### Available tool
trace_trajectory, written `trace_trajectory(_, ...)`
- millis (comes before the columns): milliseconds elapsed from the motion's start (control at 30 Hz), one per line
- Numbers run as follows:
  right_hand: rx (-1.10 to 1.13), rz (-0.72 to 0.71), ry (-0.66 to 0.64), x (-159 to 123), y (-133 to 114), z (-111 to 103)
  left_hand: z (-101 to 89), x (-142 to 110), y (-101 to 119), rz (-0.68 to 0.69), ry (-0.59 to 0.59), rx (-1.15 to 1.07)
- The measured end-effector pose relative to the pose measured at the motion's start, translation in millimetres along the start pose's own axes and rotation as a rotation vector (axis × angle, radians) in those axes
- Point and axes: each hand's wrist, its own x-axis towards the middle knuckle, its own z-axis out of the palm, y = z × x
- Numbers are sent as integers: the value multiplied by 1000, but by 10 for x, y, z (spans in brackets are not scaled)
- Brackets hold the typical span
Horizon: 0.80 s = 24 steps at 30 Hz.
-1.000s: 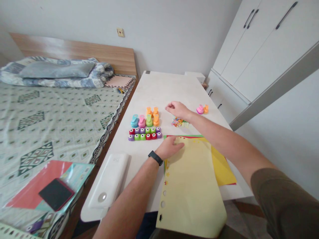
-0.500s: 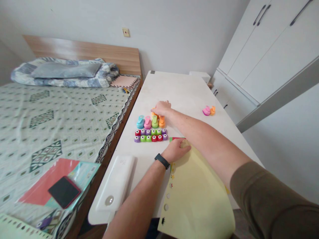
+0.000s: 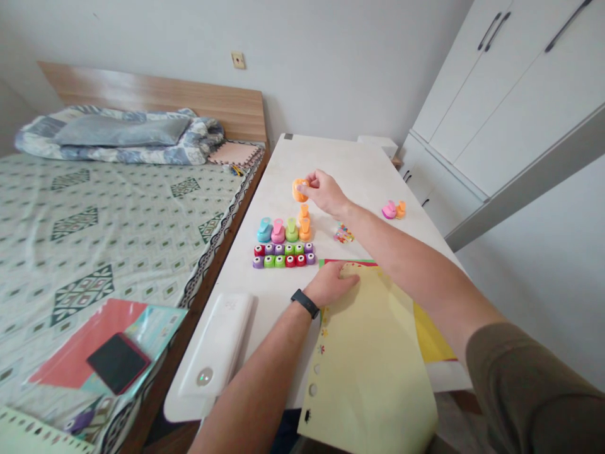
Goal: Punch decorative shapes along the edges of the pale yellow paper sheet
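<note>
My right hand (image 3: pixel 326 191) is raised over the table, pinching an orange craft punch (image 3: pixel 299 190) between thumb and fingers. Beneath it stand another two orange punches, one behind the other, at the end of a row with a blue punch (image 3: pixel 265 231), a pink punch (image 3: pixel 278 231) and a green punch (image 3: pixel 292 231). My left hand (image 3: pixel 333 282), a dark band on its wrist, grips the top left of a pale yellow paper sheet (image 3: pixel 368 359); some fingers are hidden. Shaped holes run along the sheet's left edge. Its near end curls over the table edge.
Two rows of small punches (image 3: pixel 285 260) sit left of the sheets. Paper cutouts (image 3: pixel 344 233) lie near my right forearm. A pink punch (image 3: pixel 389 209) and an orange one stand at right. A white device (image 3: pixel 217 347) occupies the table's near left; a bed (image 3: pixel 137 246) adjoins it.
My right hand has lifted an orange punch up from behind the row. The pale yellow sheet lies flatter, uncovering a deeper yellow sheet at right. My left hand stays on the paper.
</note>
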Motion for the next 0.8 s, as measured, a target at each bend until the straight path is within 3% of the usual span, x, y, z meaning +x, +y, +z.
trace_trajectory(133, 241, 42, 54, -581, 90, -606, 7, 21, -34, 64, -37, -74)
trace_trajectory(233, 358, 148, 129, -1114, 285, -1035, 12, 28, -54, 36, -93, -126)
trace_trajectory(400, 517, 274, 182, -1928, 658, -1529, 31, 34, -57, -24, -91, -165)
trace_trajectory(567, 615, 425, 169, -2389, 879, -1729, 43, 32, -31, -88, -90, -194)
trace_trajectory(800, 668, 472, 131, -2492, 978, -1666, 52, 33, -30, -133, -98, -221)
